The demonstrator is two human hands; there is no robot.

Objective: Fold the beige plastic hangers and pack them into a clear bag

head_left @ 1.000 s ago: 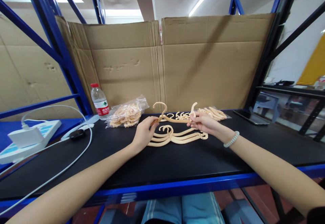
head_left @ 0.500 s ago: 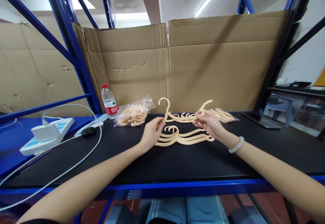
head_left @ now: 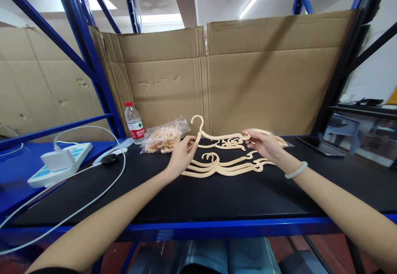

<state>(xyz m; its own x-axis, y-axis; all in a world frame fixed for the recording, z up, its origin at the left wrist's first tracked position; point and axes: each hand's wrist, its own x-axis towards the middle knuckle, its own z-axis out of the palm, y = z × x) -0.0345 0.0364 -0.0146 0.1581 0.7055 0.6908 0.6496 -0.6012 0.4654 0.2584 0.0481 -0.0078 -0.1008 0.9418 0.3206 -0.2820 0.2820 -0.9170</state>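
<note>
Curved hanger end (head_left: 261, 131) now flatter

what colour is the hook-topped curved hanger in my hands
The hook-topped curved hanger is pale beige, clearest in the head view.

Left forearm (head_left: 124, 212) and right forearm (head_left: 336, 199), both unsleeved, cross the front edge of the desk (head_left: 235, 201) and converge toward its back edge. Left hand (head_left: 182, 157): wrist nearly straight, thumb and fingers closed in a pinch. Right hand (head_left: 264, 145): likewise pinched, fingertips toward the left edge. Thighs (head_left: 231, 255): below the front edge.
</note>
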